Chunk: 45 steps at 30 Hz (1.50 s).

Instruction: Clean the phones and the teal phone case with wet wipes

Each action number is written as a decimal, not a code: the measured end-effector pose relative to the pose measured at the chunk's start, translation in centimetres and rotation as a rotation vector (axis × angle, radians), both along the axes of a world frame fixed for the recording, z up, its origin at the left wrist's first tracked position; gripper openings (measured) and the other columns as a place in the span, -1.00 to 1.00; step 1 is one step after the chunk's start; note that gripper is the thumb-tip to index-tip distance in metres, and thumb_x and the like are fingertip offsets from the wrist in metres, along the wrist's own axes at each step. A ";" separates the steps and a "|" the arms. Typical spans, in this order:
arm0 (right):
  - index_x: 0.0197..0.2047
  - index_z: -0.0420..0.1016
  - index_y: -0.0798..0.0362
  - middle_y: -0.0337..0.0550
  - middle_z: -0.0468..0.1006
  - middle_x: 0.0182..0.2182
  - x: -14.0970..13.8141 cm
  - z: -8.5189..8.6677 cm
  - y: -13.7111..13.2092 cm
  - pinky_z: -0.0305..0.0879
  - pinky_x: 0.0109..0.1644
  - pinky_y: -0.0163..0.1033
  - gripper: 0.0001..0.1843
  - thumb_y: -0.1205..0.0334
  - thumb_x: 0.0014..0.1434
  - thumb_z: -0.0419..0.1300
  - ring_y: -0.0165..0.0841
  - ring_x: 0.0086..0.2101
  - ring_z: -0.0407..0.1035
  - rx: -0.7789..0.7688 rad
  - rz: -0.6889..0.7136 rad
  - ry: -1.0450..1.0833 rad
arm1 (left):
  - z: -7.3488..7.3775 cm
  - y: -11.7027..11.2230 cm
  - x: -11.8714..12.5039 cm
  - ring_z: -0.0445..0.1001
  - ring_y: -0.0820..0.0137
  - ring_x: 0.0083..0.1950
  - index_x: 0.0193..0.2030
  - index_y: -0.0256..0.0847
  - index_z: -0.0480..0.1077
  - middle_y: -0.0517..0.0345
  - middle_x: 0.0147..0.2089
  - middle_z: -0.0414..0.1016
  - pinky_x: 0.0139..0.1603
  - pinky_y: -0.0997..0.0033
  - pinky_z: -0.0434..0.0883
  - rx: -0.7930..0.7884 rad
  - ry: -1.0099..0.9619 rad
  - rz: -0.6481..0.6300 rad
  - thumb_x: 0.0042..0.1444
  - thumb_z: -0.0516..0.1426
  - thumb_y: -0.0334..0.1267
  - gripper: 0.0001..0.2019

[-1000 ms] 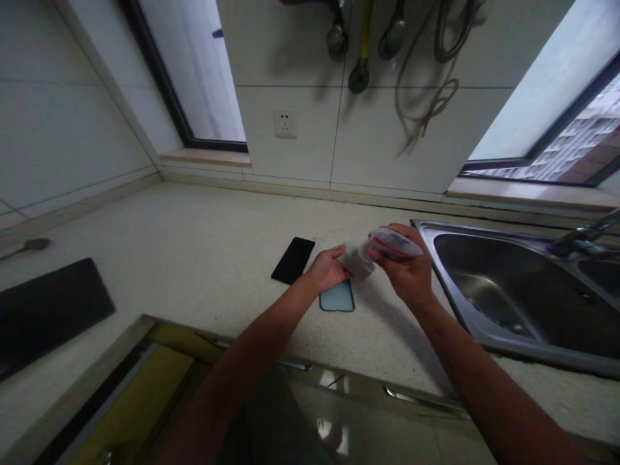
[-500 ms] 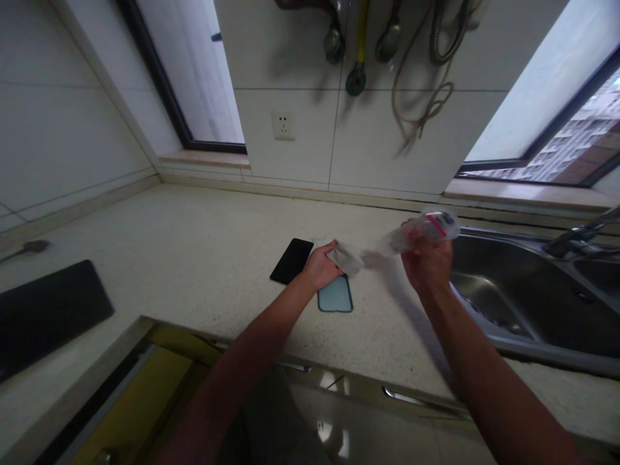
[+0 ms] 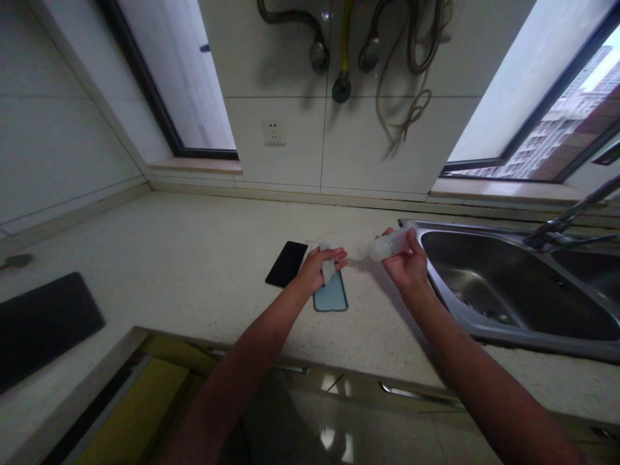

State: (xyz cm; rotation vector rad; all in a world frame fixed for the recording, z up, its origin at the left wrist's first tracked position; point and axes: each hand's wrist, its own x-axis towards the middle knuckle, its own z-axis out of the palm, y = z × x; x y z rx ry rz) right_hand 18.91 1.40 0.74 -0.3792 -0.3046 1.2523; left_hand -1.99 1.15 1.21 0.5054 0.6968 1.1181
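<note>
The left hand [image 3: 320, 270] is closed on a white strip [image 3: 328, 271] of soft material, which hangs down from the fingers. It is above a phone in a pale blue case [image 3: 330, 296] and just beside a black smartphone [image 3: 287, 263]. The right hand [image 3: 405, 261] grips a translucent plastic packet [image 3: 387, 246] with its fingers around it. Compared with the earlier moment, this hand is lower and more near to the left hand, and the packet lies more flat. Both hands are above the speckled countertop [image 3: 194, 226], left of the steel double sink [image 3: 426, 284]. Inside the sink I can see only the wet-looking steel basins.
</note>
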 end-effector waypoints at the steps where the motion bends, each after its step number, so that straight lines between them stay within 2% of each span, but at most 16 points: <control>1: -0.20 0.52 -0.04 -0.26 0.63 -0.29 -0.3 0.1 -0.2 0.54 0.01 0.02 -0.92 0.23 0.22 0.32 -0.37 -0.28 0.57 0.021 0.017 -0.007 | -0.1 0.1 0.0 0.62 0.23 -0.09 -0.40 -0.35 0.44 -0.15 -0.20 0.61 0.26 0.03 0.41 0.003 0.004 0.011 -0.02 0.22 -0.60 -0.88; 5: -0.20 0.53 -0.05 -0.28 0.63 -0.28 -1.2 0.3 -0.6 0.54 0.01 0.00 -0.91 0.22 0.21 0.33 -0.37 -0.25 0.56 0.080 0.043 -0.062 | 0.2 -0.2 0.0 0.60 0.16 0.05 -0.40 -0.38 0.47 -0.29 -0.07 0.61 0.31 0.08 0.37 0.040 -0.059 -0.097 -0.02 0.17 -0.58 -0.91; 10: -0.26 0.50 -0.03 -0.34 0.63 -0.31 -1.5 0.7 -0.4 0.51 0.01 -0.26 -0.77 0.32 0.04 0.44 -0.47 -0.26 0.54 0.086 -0.091 -0.152 | 0.9 -1.0 0.2 0.60 0.14 0.06 -0.39 -0.42 0.50 -0.35 -0.08 0.62 0.34 0.14 0.35 0.016 -0.109 -0.211 0.01 0.10 -0.55 -0.86; 13: -0.23 0.49 -0.04 -0.36 0.62 -0.31 -2.2 0.9 -0.7 0.48 0.02 -0.30 -0.64 0.28 -0.07 0.51 -0.47 -0.26 0.52 0.124 -0.154 -0.292 | 1.2 -1.6 0.5 0.58 0.10 0.10 -0.43 -0.39 0.48 -0.35 -0.05 0.61 0.35 0.13 0.35 0.031 -0.147 -0.249 -0.02 0.11 -0.57 -0.87; 17: -0.19 0.53 -0.04 -0.28 0.63 -0.25 -3.7 0.8 -1.6 0.45 -0.04 -0.27 -0.61 0.18 -0.08 0.52 -0.43 -0.24 0.51 0.139 -0.265 -0.554 | 1.2 -2.1 0.8 0.56 0.07 0.14 -0.47 -0.35 0.43 -0.35 -0.04 0.61 0.35 0.06 0.35 -0.002 -0.125 -0.176 -0.04 0.14 -0.59 -0.88; 21: -0.12 0.53 0.00 -0.14 0.64 -0.15 -5.0 0.2 -2.3 0.43 0.05 -0.14 -0.56 0.13 -0.07 0.50 -0.31 -0.15 0.52 0.094 -0.307 -0.834 | 1.0 -2.1 1.0 0.57 0.08 0.12 -0.41 -0.37 0.46 -0.31 -0.11 0.62 0.34 0.02 0.37 -0.027 -0.122 -0.136 -0.02 0.14 -0.60 -0.88; 24: -0.08 0.49 0.01 -0.11 0.62 -0.14 -5.4 -0.3 -2.3 0.43 0.04 -0.11 -0.53 0.13 -0.06 0.48 -0.28 -0.14 0.52 0.098 -0.323 -0.895 | 0.8 -1.9 1.0 0.57 0.11 0.10 -0.37 -0.40 0.48 -0.29 -0.15 0.62 0.33 0.05 0.38 -0.043 -0.150 -0.134 0.01 0.13 -0.58 -0.89; 31: -0.07 0.45 -0.03 -0.22 0.60 -0.22 -5.9 -0.8 -1.9 0.44 -0.12 -0.26 -0.50 0.14 -0.06 0.49 -0.40 -0.28 0.48 0.115 -0.288 -0.957 | 0.6 -1.7 1.1 0.60 0.17 0.04 -0.37 -0.38 0.47 -0.17 -0.22 0.61 0.28 0.08 0.43 -0.052 -0.128 -0.090 0.02 0.15 -0.58 -0.90; 35: -0.15 0.55 0.03 -0.15 0.62 -0.22 -4.8 0.7 -1.9 0.44 -0.06 -0.23 -0.62 0.13 -0.03 0.48 -0.36 -0.24 0.49 0.104 -0.356 -0.910 | 0.9 -2.0 1.0 0.61 0.14 0.02 -0.41 -0.38 0.46 -0.27 -0.16 0.62 0.24 0.11 0.45 0.007 -0.069 -0.088 0.04 0.20 -0.52 -0.95; 39: -0.19 0.58 0.06 -0.19 0.62 -0.25 -2.4 2.0 -1.0 0.45 -0.07 -0.26 -0.65 0.15 -0.05 0.49 -0.39 -0.27 0.49 0.073 -0.516 -0.816 | 1.0 -2.1 0.8 0.57 0.08 0.11 -0.37 -0.39 0.51 -0.31 0.03 0.59 0.22 0.13 0.43 0.202 -0.009 -0.098 -0.01 0.28 -0.46 -0.95; 42: -0.13 0.54 0.06 -0.28 0.59 -0.29 -0.1 1.5 -0.1 0.43 -0.11 -0.29 -0.54 0.20 -0.12 0.52 -0.43 -0.31 0.46 0.013 -0.680 -0.771 | 0.8 -1.6 0.3 0.56 0.05 0.12 -0.34 -0.38 0.53 -0.29 0.04 0.58 0.18 0.10 0.44 0.284 0.051 -0.086 -0.07 0.32 -0.40 -0.87; 45: -0.17 0.52 0.08 -0.33 0.54 -0.36 2.0 0.3 0.7 0.37 -0.23 -0.37 -0.55 0.24 -0.15 0.51 -0.48 -0.38 0.40 -0.096 -0.713 -0.827 | 0.6 -0.9 -0.2 0.59 0.11 0.00 -0.34 -0.36 0.53 -0.22 -0.07 0.61 0.06 0.13 0.49 0.274 0.124 -0.023 -0.07 0.33 -0.38 -0.86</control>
